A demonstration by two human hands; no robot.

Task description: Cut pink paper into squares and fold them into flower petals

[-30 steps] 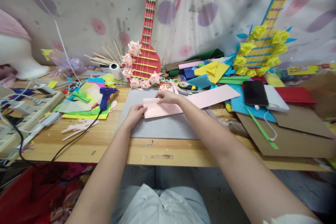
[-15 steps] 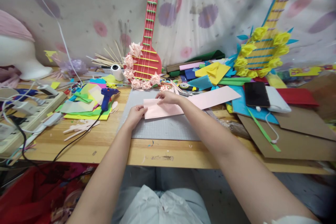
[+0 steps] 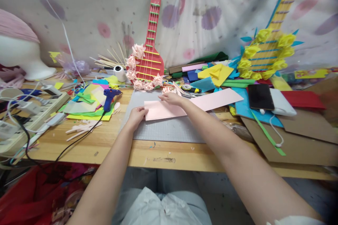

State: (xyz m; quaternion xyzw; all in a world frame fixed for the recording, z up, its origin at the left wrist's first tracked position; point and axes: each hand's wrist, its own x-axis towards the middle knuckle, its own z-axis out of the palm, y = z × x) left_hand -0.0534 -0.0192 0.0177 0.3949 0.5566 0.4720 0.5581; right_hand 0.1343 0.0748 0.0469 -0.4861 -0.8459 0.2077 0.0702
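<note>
A long pale pink paper strip (image 3: 211,100) lies slantwise over a grey cutting mat (image 3: 169,132), its right end reaching past the mat. At the strip's left end, my left hand (image 3: 137,116) pinches the edge between thumb and fingers. My right hand (image 3: 170,98) rests on the strip near its far edge, fingers stretched toward the left and lying on the paper. My right forearm crosses over the strip and hides part of it. Just behind my right hand are pink paper pieces (image 3: 176,89) and a yellow-black cutter (image 3: 188,88).
A red paper guitar (image 3: 151,59) with pink flowers leans at the back; a yellow one (image 3: 269,51) stands right. Left are a blue glue gun (image 3: 108,100) with its cord, coloured sheets (image 3: 88,116) and a power strip (image 3: 39,116). A phone (image 3: 261,96) and cardboard (image 3: 290,147) lie right.
My right hand's fingers have shifted slightly toward the strip's far edge and lie flatter. My left hand keeps its hold on the left end. The whole view has shifted a little.
</note>
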